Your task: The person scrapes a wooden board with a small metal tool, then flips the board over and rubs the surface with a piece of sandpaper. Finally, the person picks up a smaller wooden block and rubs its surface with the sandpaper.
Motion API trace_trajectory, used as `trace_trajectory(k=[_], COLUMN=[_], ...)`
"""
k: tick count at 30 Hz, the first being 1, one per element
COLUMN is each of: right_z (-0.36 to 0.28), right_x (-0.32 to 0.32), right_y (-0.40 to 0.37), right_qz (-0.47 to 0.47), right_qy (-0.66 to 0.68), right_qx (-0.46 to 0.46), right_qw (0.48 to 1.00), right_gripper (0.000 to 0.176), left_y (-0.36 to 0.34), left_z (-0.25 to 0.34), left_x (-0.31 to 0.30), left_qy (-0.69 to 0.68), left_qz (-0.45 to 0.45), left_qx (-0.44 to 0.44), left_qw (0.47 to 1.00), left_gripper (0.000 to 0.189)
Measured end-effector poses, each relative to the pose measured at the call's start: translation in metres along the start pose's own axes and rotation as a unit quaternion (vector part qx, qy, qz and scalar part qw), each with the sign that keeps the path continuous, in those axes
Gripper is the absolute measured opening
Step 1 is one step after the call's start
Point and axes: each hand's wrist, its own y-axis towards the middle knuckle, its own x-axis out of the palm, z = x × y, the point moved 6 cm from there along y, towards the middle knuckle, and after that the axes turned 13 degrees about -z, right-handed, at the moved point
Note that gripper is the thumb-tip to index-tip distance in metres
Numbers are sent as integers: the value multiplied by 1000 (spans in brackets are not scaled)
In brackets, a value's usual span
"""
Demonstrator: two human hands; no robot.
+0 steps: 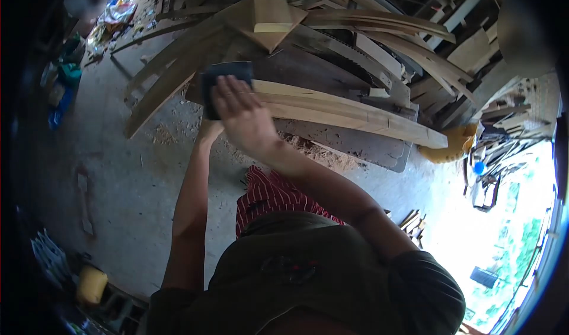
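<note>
My right hand [244,114] lies over a dark, flat sheet [237,69], its fingers stretched across the sheet's face. The sheet rests at the left end of a long, pale wooden beam [349,111]. Most of my left hand [211,130] is hidden behind the sheet and my right hand; only its wrist side shows, below the sheet, so its fingers cannot be made out. Beneath the beam is a dark work board [379,152] with shavings at its front edge. A pointed wooden block [272,20] sits above, among curved wooden pieces [172,68].
Stacked boards and offcuts [474,50] fill the upper right. A yellow container [448,143] stands by the beam's right end. Wood shavings [314,148] lie near my body. Another yellow container [92,284] is at the lower left. Bright light enters at the right.
</note>
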Motion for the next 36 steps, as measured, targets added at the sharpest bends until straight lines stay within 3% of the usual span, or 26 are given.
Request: trace_trajectory(k=[2,4,6,7,10,12,13,15,19,20,22,23,24,25,26,27,28,29,30,32,35,36], right_z=[0,22,69,94,185,220,221,227,256,256,239,220,197,166,133,89,59,40,13,-1,33,58], right_x=[-9,-2,-21,-30,-54,-70,-75,-87,-93,-79,-65,-52,-51,-46,-46,-56,-49,-23,-9,-5,-12,-20], right_y=[4,-18,-67,-97,-191,-224,-225,-215,-207,-205,-199,-185,-162,-133,-101,-67,-42,-19,-7,16,-20,-43], right_qz=[57,-43,-19,-63,-8,27,30,2,-62,-60,96,34,54,50,37,57,42,48,75,58,43,5], right_qy=[32,35,18,-7,-79,-109,-109,-20,53,54,-5,-108,-18,-14,92,46,138,121,42,107,79,70], right_qx=[-2,-37,21,77,251,293,296,334,393,387,270,218,223,176,147,60,27,-12,-37,-32,-47,-5], right_qw=[998,998,999,995,965,949,948,943,916,919,958,969,973,983,984,996,989,991,996,992,995,998], right_gripper=[49,50,58,62,55,39,39,28,25,25,24,27,30,26,32,25,31,39,45,48,48,50], left_y=[5,15,29,31,34,33,34,32,33,36,40,40,41,43,43,41,40,42,44,41,35,36], left_z=[13,42,87,88,89,86,85,91,88,92,96,96,95,95,93,87,80,82,81,73,64,69], left_x=[-9,-28,-31,-33,-32,-31,-30,-32,-31,-34,-35,-36,-35,-34,-33,-31,-28,-31,-29,-31,-34,-35], left_qy=[-70,-140,-394,-379,-363,-363,-364,-368,-371,-368,-360,-363,-372,-380,-380,-377,-375,-347,-349,-312,-256,-260], left_qz=[-2,6,-91,-78,-68,-66,-65,-72,-66,-60,-62,-55,-58,-67,-78,-83,-89,-45,-57,-51,-24,-23], left_qx=[-30,-72,-128,-110,-72,-75,-77,-82,-80,-79,-106,-106,-109,-110,-106,-108,-109,-7,0,-26,-70,-70], left_qw=[997,987,906,915,926,926,926,924,923,924,925,924,920,916,916,916,916,937,935,948,964,963], left_gripper=[70,70,69,69,70,70,71,72,72,72,76,76,77,78,78,78,79,76,76,75,73,73])
